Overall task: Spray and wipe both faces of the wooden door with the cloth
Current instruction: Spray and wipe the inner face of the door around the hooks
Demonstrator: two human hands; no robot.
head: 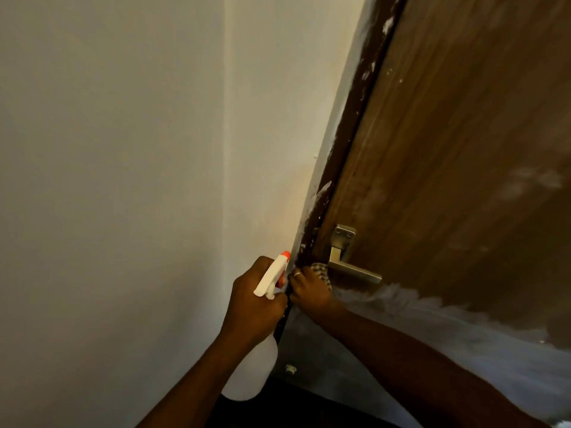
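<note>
Head view: my left hand (256, 299) grips the spray bottle (270, 279); my right hand (309, 290) clutches the cloth (321, 271) against the wooden door (448, 134), just under its handle (355, 270). Pale smears lie beyond my fingers, so this face seems half-wiped. The other face is unseen.

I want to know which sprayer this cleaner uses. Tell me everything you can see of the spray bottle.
The spray bottle looks like plastic: a white trigger head with an orange-red nozzle tip, and a rounded, translucent whitish body. The left hand grips it round the neck and hides its middle; the body shows below the wrist. It is held roughly upright, tilted a little, with the nozzle pointing up towards the edge of the wooden door, close beside it. The liquid level is too dim to tell.
</note>
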